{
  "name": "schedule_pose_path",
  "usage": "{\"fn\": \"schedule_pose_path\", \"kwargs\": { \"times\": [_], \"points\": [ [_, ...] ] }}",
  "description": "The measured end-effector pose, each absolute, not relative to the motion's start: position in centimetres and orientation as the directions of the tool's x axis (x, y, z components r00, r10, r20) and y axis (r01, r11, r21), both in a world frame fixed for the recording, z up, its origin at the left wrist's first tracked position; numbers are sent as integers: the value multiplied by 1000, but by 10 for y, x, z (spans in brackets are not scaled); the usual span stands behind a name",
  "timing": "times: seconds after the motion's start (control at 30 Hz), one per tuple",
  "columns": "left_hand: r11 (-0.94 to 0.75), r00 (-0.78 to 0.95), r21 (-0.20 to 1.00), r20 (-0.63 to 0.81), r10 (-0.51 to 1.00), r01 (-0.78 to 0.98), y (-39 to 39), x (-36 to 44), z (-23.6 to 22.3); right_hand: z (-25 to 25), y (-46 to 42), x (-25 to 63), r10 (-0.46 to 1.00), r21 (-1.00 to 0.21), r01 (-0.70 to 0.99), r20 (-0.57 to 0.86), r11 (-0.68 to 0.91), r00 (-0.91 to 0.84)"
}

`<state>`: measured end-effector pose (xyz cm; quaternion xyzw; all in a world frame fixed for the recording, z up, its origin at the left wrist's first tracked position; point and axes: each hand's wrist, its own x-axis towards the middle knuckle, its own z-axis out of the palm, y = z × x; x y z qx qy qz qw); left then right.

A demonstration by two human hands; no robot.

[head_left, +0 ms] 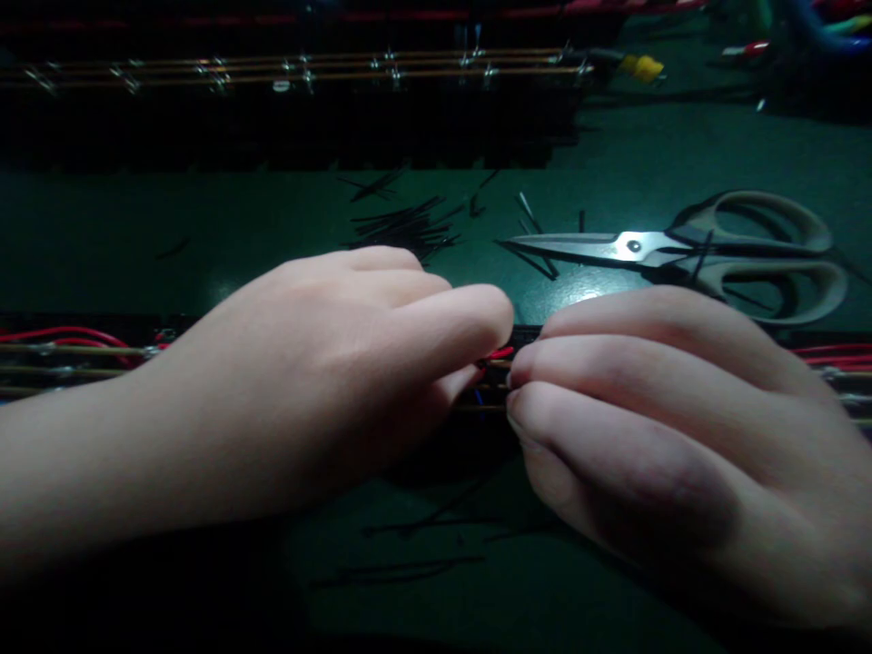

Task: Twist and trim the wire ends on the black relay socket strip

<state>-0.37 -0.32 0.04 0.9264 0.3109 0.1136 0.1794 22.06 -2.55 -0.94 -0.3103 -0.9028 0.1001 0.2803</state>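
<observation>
A bundle of red and tan wires (74, 354) runs left to right across the green table (204, 227) near me. My left hand (341, 372) lies over it with fingers curled, fingertips pinching at the red wire (502, 352) in the middle. My right hand (654, 427) meets it from the right, its fingers pressed together on the same spot of the bundle. What exactly sits between the fingertips is hidden.
Grey-handled scissors (688, 250) lie closed behind my right hand, blades pointing left. Several cut black strips (409, 227) are scattered behind and in front of my hands. A second wire row with metal clips (306, 73) runs along the back. Coloured cables (817, 27) sit far right.
</observation>
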Motion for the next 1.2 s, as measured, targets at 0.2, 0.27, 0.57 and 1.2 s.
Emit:
{"fn": "schedule_pose_path", "kwargs": {
  "times": [0.2,0.27,0.57,1.2],
  "points": [
    [-733,771,407,100,629,545,-4,-2,2,-9,-27,218,585,-322,488,447,811,-677],
    [-735,772,409,105,626,541,-4,-2,2,-9,-27,218,588,-313,497,450,809,-672],
    [-744,791,443,116,601,500,-4,-3,4,-10,-25,219,570,-308,480,447,821,-689],
    [-744,784,433,122,608,510,-4,-4,0,-7,-22,218,563,-294,481,459,826,-687]
  ]
}}
